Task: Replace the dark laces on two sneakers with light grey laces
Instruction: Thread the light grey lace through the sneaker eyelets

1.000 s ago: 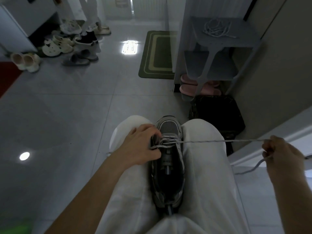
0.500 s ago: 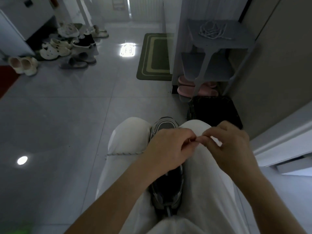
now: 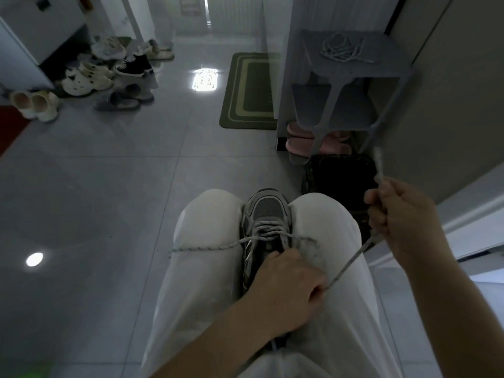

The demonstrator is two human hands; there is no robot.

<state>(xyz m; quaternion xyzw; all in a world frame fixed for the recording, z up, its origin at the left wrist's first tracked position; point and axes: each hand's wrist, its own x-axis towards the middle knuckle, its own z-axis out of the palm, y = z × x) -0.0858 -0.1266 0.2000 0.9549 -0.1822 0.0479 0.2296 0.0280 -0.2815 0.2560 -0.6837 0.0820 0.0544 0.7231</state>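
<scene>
The sneaker sits in the lower middle of the frame, toe pointing away, wedged between the person's knees so it stays put without a hand having to carry it. The left hand curls over its middle, gripping it, likely to brace it against the pull. The right hand, at the right edge, is closed around the light grey lace, which runs taut from under the left hand up to the fist, its tip poking out above. I judge this is drawing slack through an eyelet. The lace's other end trails leftward across the thigh. A loose coil of lace waits on the rack at upper right, probably for the second shoe.
</scene>
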